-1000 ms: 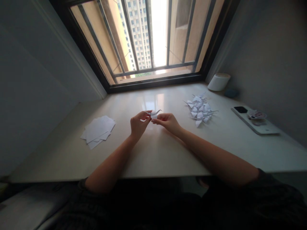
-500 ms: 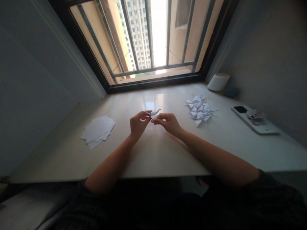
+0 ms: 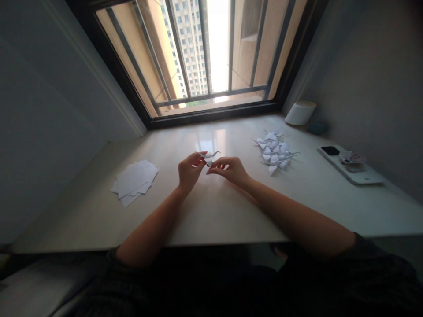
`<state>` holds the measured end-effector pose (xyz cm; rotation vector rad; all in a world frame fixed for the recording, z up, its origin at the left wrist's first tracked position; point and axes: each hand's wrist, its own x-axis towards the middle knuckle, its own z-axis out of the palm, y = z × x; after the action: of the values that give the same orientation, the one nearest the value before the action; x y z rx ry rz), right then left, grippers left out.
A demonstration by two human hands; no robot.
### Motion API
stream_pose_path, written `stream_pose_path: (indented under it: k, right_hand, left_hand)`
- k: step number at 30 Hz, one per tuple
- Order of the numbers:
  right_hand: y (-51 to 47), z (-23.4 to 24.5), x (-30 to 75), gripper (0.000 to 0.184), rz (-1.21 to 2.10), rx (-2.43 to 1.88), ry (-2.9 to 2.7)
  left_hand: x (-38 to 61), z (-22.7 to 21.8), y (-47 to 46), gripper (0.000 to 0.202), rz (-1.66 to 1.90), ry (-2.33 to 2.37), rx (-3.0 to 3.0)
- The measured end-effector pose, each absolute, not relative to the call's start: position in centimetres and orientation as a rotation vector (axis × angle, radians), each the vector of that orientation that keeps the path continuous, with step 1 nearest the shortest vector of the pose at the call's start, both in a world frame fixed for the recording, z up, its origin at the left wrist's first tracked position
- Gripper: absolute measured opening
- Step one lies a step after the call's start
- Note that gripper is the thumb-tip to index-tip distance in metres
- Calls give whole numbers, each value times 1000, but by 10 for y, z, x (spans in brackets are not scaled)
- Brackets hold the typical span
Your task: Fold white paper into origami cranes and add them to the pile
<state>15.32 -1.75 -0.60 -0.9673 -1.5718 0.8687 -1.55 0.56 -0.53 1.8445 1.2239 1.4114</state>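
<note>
Over the middle of a pale tabletop (image 3: pixel 214 211) my left hand (image 3: pixel 189 171) and my right hand (image 3: pixel 229 169) meet, both pinched on a small white folded paper figure (image 3: pixel 208 157). Thin points of the paper stick out above my fingertips. Most of the figure is hidden between the fingers. A heap of several finished white folded paper figures (image 3: pixel 275 151) lies to the right of my right hand.
A loose stack of white paper sheets (image 3: pixel 134 181) lies at the left. A phone (image 3: pixel 350 165) with a small round thing on it rests at the right. A white roll (image 3: pixel 300 112) and a dark round object (image 3: pixel 317 128) sit by the barred window (image 3: pixel 211 57).
My fingers have shifted slightly on the paper figure, which has turned a little; its points now stick out to both sides. My arms have stayed in place.
</note>
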Motion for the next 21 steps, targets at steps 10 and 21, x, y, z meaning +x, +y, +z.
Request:
stream_pose_path:
  k: [10,21]
  right_hand:
    - [-4,-4,167,31,555,-1117,-1342]
    - [-1,-11,170,30,515,-1095,-1474]
  left_hand:
    - [-15,-9,10,22,1400,1085,1708]
    - [-16,-10,12,23,1390,1056,1716]
